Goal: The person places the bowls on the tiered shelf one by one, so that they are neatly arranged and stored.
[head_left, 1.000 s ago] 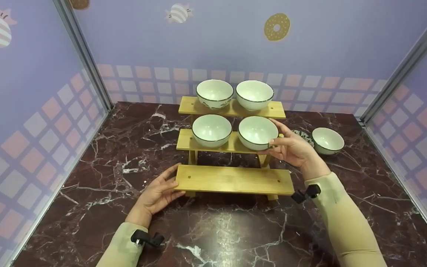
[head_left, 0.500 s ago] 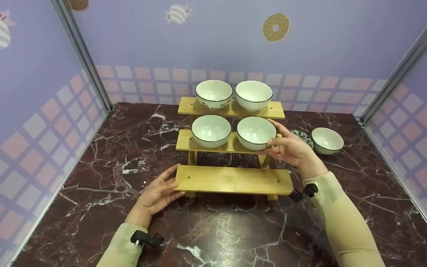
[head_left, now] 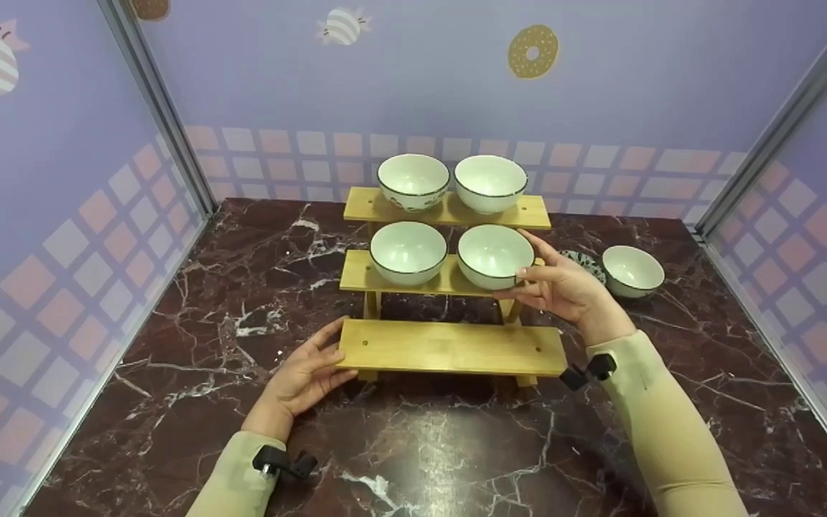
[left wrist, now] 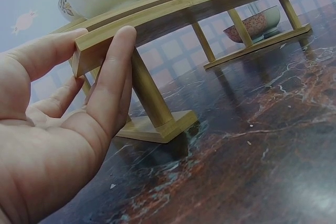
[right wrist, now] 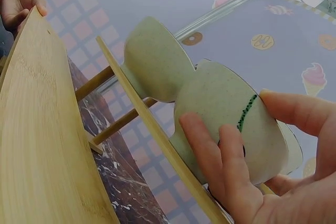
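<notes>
A three-tier wooden display stand (head_left: 449, 348) stands on the dark marbled table. My left hand (head_left: 313, 373) grips the left end of its lowest board; the left wrist view shows the thumb at the upper edge and fingers beneath. My right hand (head_left: 564, 287) holds a white, dark-rimmed bowl (head_left: 496, 257) by its right side, on the right of the middle tier. In the right wrist view, fingers spread around that bowl (right wrist: 210, 98), which bears a green dotted line. Beside it sits another bowl (head_left: 408, 253). The lowest board bears nothing.
On the top tier are two more bowls, left (head_left: 413, 182) and right (head_left: 491, 184). Right of the stand, a white bowl (head_left: 633, 271) rests on the table beside a dark-patterned bowl (head_left: 586, 266), partly hidden by my right hand. Purple panels enclose the back and sides.
The bowl in my right hand has shifted very slightly left toward its neighbour, and the hand with it. My left hand stays on the lowest board.
</notes>
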Demonstrator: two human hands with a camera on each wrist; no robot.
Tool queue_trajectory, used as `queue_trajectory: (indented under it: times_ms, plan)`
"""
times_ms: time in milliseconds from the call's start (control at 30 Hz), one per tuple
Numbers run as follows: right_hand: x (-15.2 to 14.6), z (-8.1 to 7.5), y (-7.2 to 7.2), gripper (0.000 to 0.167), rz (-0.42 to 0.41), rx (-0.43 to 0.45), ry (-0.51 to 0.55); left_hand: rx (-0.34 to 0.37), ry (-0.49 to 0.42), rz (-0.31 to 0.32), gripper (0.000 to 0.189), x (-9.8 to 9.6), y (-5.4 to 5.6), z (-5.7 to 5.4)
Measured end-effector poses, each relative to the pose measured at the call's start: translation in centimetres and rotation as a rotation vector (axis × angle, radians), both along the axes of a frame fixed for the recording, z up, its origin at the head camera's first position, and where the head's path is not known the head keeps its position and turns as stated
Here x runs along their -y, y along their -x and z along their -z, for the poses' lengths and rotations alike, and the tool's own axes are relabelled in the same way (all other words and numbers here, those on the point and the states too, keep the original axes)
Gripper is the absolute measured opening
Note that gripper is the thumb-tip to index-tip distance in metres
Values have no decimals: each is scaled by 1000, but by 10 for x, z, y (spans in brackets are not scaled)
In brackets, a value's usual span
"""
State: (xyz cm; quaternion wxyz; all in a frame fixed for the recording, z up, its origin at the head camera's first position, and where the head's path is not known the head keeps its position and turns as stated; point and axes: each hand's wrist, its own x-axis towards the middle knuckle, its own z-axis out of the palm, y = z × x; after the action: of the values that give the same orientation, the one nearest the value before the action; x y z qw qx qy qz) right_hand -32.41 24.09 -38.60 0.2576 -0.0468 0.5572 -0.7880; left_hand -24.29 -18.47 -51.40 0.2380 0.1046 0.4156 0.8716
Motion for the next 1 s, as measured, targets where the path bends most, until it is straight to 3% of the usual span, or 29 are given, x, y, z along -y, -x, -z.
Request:
queue_trajectory:
  times_ms: [500, 1000]
  plan:
    - [-10, 3, -4, 86, -42, -14, 61, 2, 1, -9, 77, -1, -1, -1]
    - [-30, 1, -14, 80, -54, -39, 22, 2, 12, -12, 75, -1, 0, 0]
